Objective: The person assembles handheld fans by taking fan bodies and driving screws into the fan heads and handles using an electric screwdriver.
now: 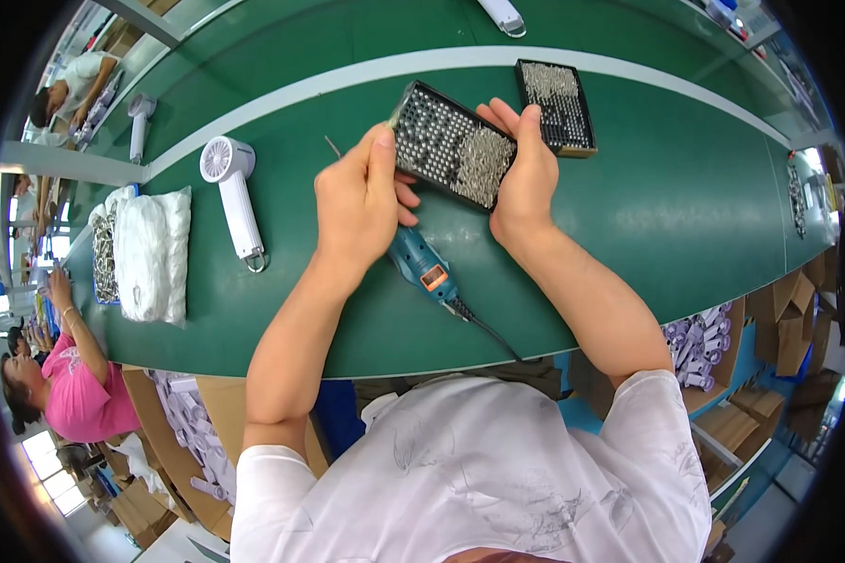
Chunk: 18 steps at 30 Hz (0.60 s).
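Between my two hands, above the green workbench, a black tray of small metal screws is held tilted. Many screws stand in its rows of holes, and a loose heap covers its right part. My left hand grips the left end, thumb on the edge. My right hand is closed around the right end, with some fingers hidden behind it. Beneath my left hand lies a teal electric screwdriver with a small display and a black cord; its middle is hidden by that hand.
Another screw tray lies beyond my right hand. A white handheld fan and a clear bag of white items are to the left. Boxes of fan parts stand below the bench edge. A co-worker in pink is at far left.
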Available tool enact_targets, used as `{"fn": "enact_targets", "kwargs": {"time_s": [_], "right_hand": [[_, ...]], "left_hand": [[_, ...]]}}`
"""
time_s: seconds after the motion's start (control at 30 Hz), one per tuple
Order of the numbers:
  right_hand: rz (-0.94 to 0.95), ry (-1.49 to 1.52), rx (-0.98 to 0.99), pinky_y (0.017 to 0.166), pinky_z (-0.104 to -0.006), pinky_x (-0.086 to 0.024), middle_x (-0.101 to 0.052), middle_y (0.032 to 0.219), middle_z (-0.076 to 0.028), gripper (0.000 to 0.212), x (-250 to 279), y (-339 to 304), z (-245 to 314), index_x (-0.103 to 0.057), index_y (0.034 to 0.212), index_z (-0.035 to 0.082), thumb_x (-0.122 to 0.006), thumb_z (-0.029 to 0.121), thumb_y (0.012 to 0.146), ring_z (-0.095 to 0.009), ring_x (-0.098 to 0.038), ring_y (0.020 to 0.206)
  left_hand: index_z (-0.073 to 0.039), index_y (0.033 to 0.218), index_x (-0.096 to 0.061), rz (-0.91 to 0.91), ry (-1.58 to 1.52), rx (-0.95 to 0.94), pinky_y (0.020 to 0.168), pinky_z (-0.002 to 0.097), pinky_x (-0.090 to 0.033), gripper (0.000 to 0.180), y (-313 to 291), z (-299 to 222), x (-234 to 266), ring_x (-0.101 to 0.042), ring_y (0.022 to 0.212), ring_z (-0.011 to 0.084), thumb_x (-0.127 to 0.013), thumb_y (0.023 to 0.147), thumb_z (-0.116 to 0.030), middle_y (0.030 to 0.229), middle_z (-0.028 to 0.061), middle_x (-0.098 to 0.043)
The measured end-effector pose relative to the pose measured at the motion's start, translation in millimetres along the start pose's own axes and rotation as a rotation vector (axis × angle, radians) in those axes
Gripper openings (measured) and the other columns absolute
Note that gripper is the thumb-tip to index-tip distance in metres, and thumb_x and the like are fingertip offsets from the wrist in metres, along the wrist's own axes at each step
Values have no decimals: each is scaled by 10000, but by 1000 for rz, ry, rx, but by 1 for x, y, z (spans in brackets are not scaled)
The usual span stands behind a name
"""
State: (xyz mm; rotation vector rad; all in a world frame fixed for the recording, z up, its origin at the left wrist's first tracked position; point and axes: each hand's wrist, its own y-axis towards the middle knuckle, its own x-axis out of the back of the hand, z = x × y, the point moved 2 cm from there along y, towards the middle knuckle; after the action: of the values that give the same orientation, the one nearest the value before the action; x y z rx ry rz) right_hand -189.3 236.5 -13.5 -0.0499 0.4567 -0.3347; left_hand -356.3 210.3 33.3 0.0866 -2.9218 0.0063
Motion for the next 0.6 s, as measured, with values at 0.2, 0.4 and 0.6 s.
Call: {"fn": "enact_targets", "kwargs": {"time_s": [0.2, 0.4, 0.6], "right_hand": [[-9, 5, -22, 1062, -321, -384, -662, 1247, -146, 635, 2, -4, -1, -609, 1282, -81, -435, 492, 1071, -192, -564, 1169], [-7, 4, -22, 1043, -318, -398, -664, 1228, -135, 604, 2, 0, -2, -624, 1263, -75, -452, 471, 1070, -185, -572, 1138], [-7, -45, -80, 1001, -329, -471, -656, 1244, -144, 576, 0, -8, -1, -626, 1274, -65, -428, 443, 1087, -192, -617, 1116]], "left_hand": [[17, 1242, -664, 4, -9, 17, 478, 268, -548, 407, -2, 2, 1, -650, 594, 121, -440, 1095, -290, 760, 91, -663], [6, 1275, -657, -3, 2, 20, 486, 267, -551, 404, -2, -4, -1, -646, 597, 114, -446, 1092, -287, 771, 86, -669], [4, 1274, -657, -13, 19, -41, 490, 263, -549, 398, -6, -7, 0, -641, 594, 109, -455, 1090, -286, 766, 81, -667]]}}
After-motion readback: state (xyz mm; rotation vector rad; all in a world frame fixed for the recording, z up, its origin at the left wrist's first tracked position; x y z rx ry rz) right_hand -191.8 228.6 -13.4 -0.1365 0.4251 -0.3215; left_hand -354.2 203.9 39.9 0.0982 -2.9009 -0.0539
